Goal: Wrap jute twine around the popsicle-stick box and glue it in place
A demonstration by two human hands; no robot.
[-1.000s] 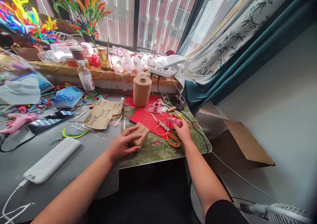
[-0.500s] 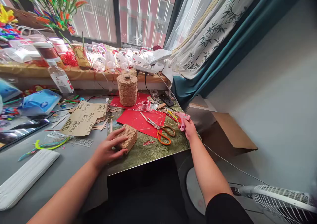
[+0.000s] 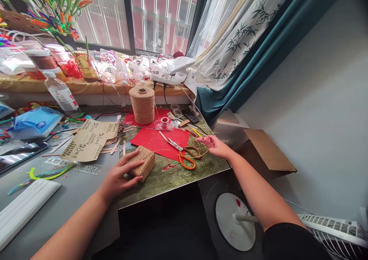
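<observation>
From here, I see it so: one camera is worn on the head of the person (image 3: 77, 225), facing forward and down, near above the table (image 3: 80, 191), toward the window (image 3: 163, 18).

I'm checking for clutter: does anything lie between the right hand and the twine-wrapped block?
Yes: the orange-handled scissors lie between the right hand and the twine-wrapped block, partly over a red sheet.

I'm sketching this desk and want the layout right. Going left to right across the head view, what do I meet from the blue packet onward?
Blue packet, sandpaper sheet, twine-wrapped block gripped by the left hand, orange-handled scissors, right hand, brown cardboard flap, fan head.
</observation>
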